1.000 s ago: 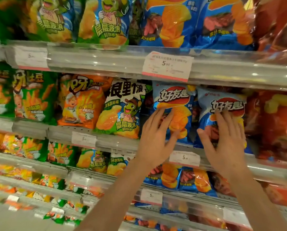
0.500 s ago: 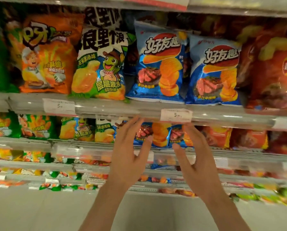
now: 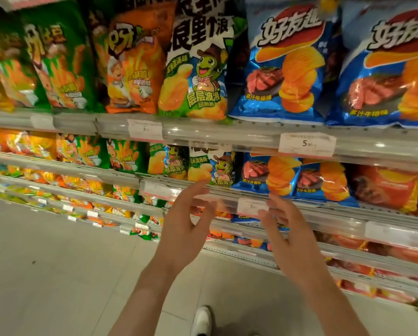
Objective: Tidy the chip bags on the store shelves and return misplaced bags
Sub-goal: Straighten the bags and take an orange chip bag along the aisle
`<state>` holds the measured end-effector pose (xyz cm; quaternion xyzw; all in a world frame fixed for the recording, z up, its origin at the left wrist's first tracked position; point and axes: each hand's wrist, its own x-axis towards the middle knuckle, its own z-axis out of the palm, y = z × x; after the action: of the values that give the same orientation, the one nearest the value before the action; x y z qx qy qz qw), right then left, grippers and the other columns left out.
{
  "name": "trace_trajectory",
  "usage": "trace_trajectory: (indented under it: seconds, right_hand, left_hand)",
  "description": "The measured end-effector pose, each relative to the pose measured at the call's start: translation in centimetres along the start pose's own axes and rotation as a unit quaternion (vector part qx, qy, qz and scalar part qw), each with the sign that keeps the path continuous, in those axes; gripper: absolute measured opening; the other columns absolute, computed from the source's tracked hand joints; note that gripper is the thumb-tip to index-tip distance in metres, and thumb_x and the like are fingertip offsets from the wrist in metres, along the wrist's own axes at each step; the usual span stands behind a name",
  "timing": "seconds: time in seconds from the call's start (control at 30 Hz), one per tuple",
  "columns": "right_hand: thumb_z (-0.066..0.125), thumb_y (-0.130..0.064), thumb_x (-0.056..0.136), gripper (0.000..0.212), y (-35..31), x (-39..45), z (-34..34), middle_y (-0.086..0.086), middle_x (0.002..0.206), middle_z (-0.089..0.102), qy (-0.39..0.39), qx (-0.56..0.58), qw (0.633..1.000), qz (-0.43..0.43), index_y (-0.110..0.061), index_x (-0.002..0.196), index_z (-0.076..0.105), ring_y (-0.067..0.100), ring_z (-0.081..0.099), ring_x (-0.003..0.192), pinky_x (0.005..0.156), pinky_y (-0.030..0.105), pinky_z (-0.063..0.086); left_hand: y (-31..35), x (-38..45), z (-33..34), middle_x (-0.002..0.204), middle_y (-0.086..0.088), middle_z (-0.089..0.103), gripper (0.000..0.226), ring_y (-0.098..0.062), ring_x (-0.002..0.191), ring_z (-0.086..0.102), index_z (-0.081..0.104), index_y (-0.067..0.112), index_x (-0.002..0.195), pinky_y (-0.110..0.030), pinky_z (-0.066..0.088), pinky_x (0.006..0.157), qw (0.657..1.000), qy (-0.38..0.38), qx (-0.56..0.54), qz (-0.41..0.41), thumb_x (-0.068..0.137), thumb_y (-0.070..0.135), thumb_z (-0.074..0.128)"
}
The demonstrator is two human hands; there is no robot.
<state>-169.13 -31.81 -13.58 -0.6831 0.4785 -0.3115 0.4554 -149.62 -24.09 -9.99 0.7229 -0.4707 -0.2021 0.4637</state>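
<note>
Both our hands have dropped from the blue bags to the shelf below. Our left hand (image 3: pixel 186 229) and right hand (image 3: pixel 289 236) hover with fingers spread and loosely bent, holding nothing, in front of the shelf rail (image 3: pixel 227 200) and its price tag (image 3: pixel 251 206). Just behind stand green turtle chip bags (image 3: pixel 213 168) and blue steak-flavour chip bags (image 3: pixel 271 174). Above, two larger blue bags (image 3: pixel 283 66) stand upright at the front edge of their shelf. Our white shoe (image 3: pixel 202 320) rests on the floor.
</note>
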Motion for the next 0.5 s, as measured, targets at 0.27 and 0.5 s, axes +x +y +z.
trace_trajectory:
  seconds: [0.27,0.5]
  right_hand:
    - [0.043,-0.070,0.084,0.071,-2.5,1.8,5.5,-0.019,0.128,0.059,0.022,-0.005,0.999,0.023,-0.035,0.145,0.047,-0.005,0.053,0.115,0.098,0.022,0.042]
    - [0.046,-0.067,0.082,0.060,-7.3,2.0,15.5,-0.022,0.121,0.062,0.112,-0.006,0.993,0.036,-0.038,0.133,0.053,-0.017,0.055,0.109,0.088,0.013,0.048]
  left_hand:
    - [-3.9,3.2,-5.3,0.120,0.020,0.067,0.042,0.003,0.100,0.067,0.055,0.034,0.140,-0.016,0.056,0.081,0.999,-0.031,-0.003,0.006,0.100,0.023,0.062]
    - [-9.1,8.0,-14.4,0.114,0.020,0.069,0.039,0.004,0.096,0.066,0.056,0.036,0.137,-0.007,0.050,0.075,0.995,-0.086,-0.038,0.045,0.100,0.025,0.061]
